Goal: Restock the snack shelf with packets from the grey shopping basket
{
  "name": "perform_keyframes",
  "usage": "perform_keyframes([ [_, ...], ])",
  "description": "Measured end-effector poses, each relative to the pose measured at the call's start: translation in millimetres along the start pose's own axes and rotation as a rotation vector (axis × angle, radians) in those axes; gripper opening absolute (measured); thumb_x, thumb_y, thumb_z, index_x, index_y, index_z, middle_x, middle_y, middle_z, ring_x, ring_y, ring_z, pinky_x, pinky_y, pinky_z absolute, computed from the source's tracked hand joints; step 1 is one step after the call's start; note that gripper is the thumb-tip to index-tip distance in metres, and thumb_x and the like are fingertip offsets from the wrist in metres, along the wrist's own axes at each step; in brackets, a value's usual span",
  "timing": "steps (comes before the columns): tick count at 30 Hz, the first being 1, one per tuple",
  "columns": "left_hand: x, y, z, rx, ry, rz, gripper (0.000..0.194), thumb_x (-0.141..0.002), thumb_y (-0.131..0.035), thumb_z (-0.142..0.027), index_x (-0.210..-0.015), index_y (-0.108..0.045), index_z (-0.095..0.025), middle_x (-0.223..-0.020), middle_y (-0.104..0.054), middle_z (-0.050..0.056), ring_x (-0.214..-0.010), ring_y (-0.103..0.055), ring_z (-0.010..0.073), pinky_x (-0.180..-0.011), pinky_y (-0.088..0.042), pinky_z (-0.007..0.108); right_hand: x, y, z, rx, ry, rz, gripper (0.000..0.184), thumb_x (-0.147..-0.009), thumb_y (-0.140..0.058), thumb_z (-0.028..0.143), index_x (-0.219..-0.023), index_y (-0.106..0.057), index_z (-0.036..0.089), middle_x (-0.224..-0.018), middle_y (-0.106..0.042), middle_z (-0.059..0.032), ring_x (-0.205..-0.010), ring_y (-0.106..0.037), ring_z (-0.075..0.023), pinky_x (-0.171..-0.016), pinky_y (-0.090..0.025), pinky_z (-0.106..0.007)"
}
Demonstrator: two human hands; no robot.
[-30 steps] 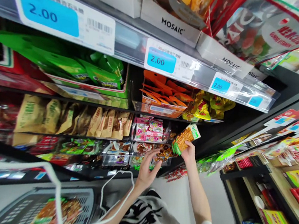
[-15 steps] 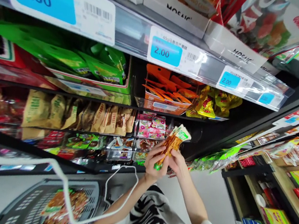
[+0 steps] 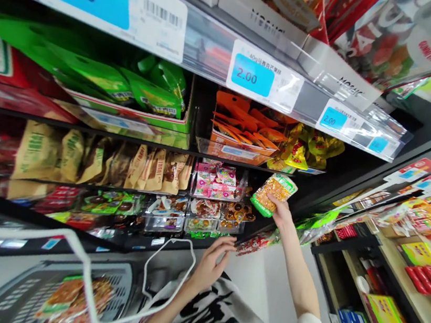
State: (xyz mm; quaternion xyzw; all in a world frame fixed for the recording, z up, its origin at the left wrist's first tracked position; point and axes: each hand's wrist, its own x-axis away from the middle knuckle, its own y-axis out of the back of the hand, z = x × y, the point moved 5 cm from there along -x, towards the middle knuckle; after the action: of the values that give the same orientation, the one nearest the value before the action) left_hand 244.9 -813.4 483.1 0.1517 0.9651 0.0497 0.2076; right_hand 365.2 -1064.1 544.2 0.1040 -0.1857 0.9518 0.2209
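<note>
A snack packet (image 3: 269,191), orange-brown in the middle with green and white ends, is held up in front of the shelf's right end. My right hand (image 3: 278,209) grips its lower right edge. Lower and to the left, my left hand (image 3: 215,261) is off the packet, its fingers stretched out and nothing in them. Small pink packets (image 3: 216,182) stand on the shelf to the left of the held packet, and clear trays of sweets (image 3: 202,215) lie on the tier below them.
A grey basket (image 3: 125,287) with white handles (image 3: 86,266) and snack packs (image 3: 74,296) inside is at the lower left. Price labels (image 3: 252,76) line the upper shelf edge. Green pouches (image 3: 103,80), orange packets (image 3: 248,121) and brown paper bags (image 3: 40,149) fill the tiers. Another shelf (image 3: 370,251) stands right.
My left hand has let go of the packet and dropped down and away. My right hand has moved the packet up and to the right, turning its broad face into view.
</note>
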Motion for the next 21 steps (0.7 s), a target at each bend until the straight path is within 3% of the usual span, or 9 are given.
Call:
perform_keyframes([
  [4,12.8,-8.4,9.5,0.064,0.068,0.174,0.025,-0.099,-0.047,-0.015,-0.099,-0.071,-0.022,-0.113,-0.071,0.007,-0.106,-0.068,0.0176,-0.096,-0.053,0.032,-38.3,10.5,11.9,0.059,0.123,-0.03,0.05,-0.056,-0.094,0.013,-0.101,-0.072,0.016,-0.108,-0.079,-0.0085,-0.096,-0.077,-0.0262,-0.088,-0.065,-0.039],
  [8,11.6,-12.3,8.1,0.098,0.106,0.225,0.025,-0.099,-0.047,-0.016,-0.099,-0.071,-0.022,-0.108,-0.071,0.006,-0.102,-0.068,0.0167,-0.094,-0.052,0.03,-76.7,1.1,-3.7,0.18,0.163,-0.066,0.055,-0.055,-0.094,0.015,-0.104,-0.069,0.015,-0.108,-0.079,-0.0074,-0.097,-0.077,-0.0233,-0.09,-0.064,-0.038],
  [14,18.3,-11.7,9.1,0.106,0.133,0.283,0.023,-0.101,-0.046,-0.021,-0.097,-0.069,-0.02,-0.104,-0.071,0.006,-0.1,-0.067,0.0173,-0.093,-0.051,0.03,-122.7,-23.5,-39.5,0.357,-0.017,0.007,0.043,-0.049,-0.095,0.008,-0.085,-0.071,0.01,-0.088,-0.08,-0.0105,-0.08,-0.077,-0.0244,-0.079,-0.066,-0.035],
  [21,23.3,-3.2,22.6,0.1,0.181,0.258,0.024,-0.101,-0.045,-0.02,-0.099,-0.069,-0.02,-0.105,-0.069,0.006,-0.098,-0.066,0.0169,-0.092,-0.05,0.03,-148.3,-31.6,-63.9,0.561,-0.18,0.063,0.024,-0.059,-0.089,0.007,-0.073,-0.07,0.008,-0.07,-0.077,-0.0119,-0.063,-0.074,-0.0229,-0.066,-0.064,-0.033],
])
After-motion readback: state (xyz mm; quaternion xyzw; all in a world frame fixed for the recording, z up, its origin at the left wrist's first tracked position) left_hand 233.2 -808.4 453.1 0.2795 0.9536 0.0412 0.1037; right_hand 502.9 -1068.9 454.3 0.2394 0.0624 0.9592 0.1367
